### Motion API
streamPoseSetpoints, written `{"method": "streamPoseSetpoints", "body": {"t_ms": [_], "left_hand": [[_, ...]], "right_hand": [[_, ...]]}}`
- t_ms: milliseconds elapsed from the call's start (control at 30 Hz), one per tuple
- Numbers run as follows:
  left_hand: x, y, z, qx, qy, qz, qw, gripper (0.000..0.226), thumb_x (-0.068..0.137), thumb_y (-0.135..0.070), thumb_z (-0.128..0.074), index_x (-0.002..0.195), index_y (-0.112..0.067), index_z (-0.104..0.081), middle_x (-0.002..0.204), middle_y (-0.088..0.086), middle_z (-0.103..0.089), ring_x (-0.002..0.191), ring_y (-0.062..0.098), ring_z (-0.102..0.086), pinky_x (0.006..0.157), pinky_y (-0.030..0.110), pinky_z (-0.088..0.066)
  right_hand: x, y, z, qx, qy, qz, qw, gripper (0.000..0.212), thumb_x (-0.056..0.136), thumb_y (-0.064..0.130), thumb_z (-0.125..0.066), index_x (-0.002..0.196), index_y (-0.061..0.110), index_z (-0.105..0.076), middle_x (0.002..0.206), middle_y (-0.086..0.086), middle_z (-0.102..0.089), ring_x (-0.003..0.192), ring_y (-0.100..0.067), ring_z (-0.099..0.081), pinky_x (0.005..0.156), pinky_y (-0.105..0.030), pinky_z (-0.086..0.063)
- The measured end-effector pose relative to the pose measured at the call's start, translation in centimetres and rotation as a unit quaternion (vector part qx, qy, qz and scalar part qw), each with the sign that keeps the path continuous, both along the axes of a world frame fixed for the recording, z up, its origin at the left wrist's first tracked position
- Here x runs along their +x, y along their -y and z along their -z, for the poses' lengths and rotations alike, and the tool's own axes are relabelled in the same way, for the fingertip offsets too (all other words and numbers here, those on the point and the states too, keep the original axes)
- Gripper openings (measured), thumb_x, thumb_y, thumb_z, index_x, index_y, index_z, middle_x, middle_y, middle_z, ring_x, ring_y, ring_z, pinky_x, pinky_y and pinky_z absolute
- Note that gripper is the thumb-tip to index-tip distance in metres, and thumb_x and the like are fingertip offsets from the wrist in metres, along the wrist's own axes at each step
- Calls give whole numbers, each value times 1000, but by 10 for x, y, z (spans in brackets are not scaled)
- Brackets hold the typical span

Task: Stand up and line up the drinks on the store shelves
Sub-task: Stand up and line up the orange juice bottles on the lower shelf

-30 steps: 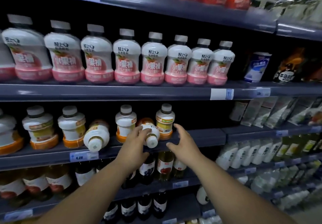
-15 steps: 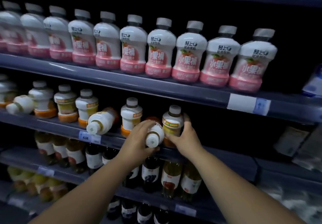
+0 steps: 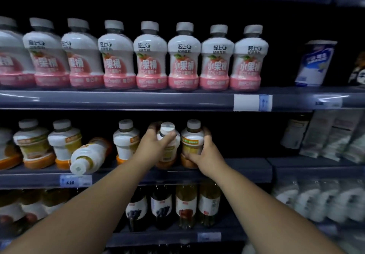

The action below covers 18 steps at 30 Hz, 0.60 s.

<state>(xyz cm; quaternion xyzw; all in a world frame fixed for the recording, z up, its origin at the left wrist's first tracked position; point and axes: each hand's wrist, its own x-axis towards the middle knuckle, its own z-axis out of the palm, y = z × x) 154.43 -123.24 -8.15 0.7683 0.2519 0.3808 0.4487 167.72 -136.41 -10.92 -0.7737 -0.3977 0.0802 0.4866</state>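
On the middle shelf (image 3: 246,172) stand white drink bottles with orange bases. My left hand (image 3: 153,146) grips one orange-base bottle (image 3: 169,149), which is nearly upright, its cap tilted slightly towards me. My right hand (image 3: 205,155) is wrapped around the upright bottle (image 3: 192,141) just to its right. Another bottle (image 3: 88,158) lies on its side to the left, cap pointing at me over the shelf edge. An upright bottle (image 3: 125,141) stands between the fallen one and my left hand.
A row of pink-base bottles (image 3: 183,60) fills the shelf above. A blue-and-white carton (image 3: 314,64) stands at its right. Dark glass bottles (image 3: 173,206) stand on the shelf below. White pouches (image 3: 335,135) sit at the right. More upright orange-base bottles (image 3: 33,143) stand at the left.
My left hand has tipped the lying bottle up to nearly upright. My right hand closed around the neighbouring upright bottle. The view has shifted.
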Motion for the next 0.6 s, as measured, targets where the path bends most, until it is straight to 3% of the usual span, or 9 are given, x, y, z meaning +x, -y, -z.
{"method": "streamPoseSetpoints", "body": {"t_ms": [100,167,267,333,400,600], "left_hand": [[12,1,1,-8,-3,-29,1000,68,87,-50,-68,142,-19,-42,130,-1,-55,119,21,-53,93,31,-41],[14,1,6,-15,-11,-36,999,73,84,-44,-74,143,-17,-40,124,-2,-56,113,19,-54,89,28,-41],[11,-10,26,-26,-41,10,999,71,65,-25,-93,122,-20,-51,108,-4,-68,101,14,-66,87,30,-52],[8,-18,39,-20,-80,29,996,65,55,-28,-96,110,-22,-61,101,-3,-73,98,14,-70,89,35,-56],[6,-23,44,-12,-95,44,994,73,52,-35,-94,116,-22,-60,102,-2,-73,96,10,-70,88,35,-57],[1,-26,49,0,-95,51,994,88,52,-42,-94,126,-26,-50,110,-5,-71,100,7,-69,91,37,-57]], "right_hand": [[4,3,5,-6,21,22,1000,104,72,48,-83,147,43,-11,137,3,-52,122,-19,-55,102,-44,-49],[6,3,7,-12,37,22,999,103,71,49,-82,145,42,-10,139,1,-49,124,-20,-53,103,-43,-48],[12,4,11,-22,37,10,999,103,77,38,-81,149,41,-7,140,0,-47,122,-18,-51,100,-35,-46],[16,3,15,-30,21,5,999,106,79,29,-78,149,46,0,138,-1,-48,116,-19,-53,92,-32,-45],[17,2,19,-22,8,8,1000,110,79,27,-77,149,51,5,139,-2,-50,114,-20,-55,90,-33,-47],[14,0,23,-31,42,86,995,128,59,53,-88,155,33,-6,150,-4,-42,133,-27,-46,105,-43,-44]]}}
